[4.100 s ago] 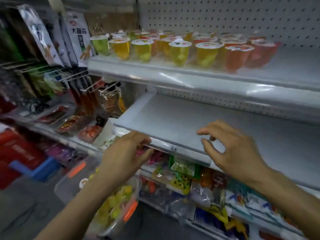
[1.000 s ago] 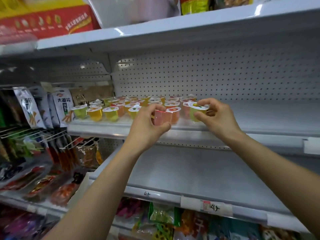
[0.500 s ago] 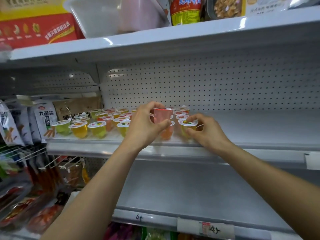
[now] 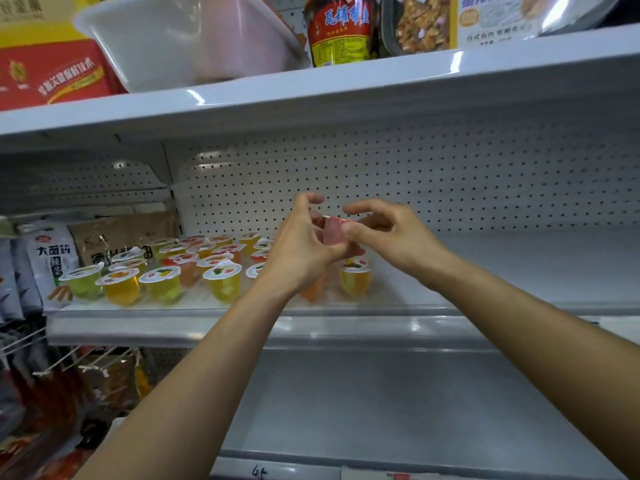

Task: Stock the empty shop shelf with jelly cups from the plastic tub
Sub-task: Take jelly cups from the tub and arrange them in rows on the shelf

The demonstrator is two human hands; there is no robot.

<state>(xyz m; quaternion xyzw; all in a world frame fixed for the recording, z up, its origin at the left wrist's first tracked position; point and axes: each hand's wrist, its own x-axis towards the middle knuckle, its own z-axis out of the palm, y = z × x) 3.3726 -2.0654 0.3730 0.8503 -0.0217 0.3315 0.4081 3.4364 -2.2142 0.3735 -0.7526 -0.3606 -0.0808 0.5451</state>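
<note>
Both my hands meet in front of the pegboard, above the middle shelf (image 4: 502, 271). Between them is a pink jelly cup (image 4: 333, 231), tipped on its side. My left hand (image 4: 304, 247) cradles it from the left with curled fingers. My right hand (image 4: 388, 233) pinches its rim from the right with thumb and fingers. Several jelly cups (image 4: 180, 268) in yellow, green and orange stand in rows on the left half of that shelf. A yellow cup (image 4: 355, 277) stands just below my right hand. The plastic tub is out of view.
The right half of the middle shelf is bare. The shelf below (image 4: 398, 403) holds nothing. Snack bags (image 4: 52, 261) hang and lean at the left. Above, the top shelf carries a white basin (image 4: 187, 39), a red box (image 4: 52, 74) and packets (image 4: 341, 27).
My right hand has let go of the yellow cup, which now stands on the shelf, and has come up to the pink cup held in my left hand. The view has tilted upward.
</note>
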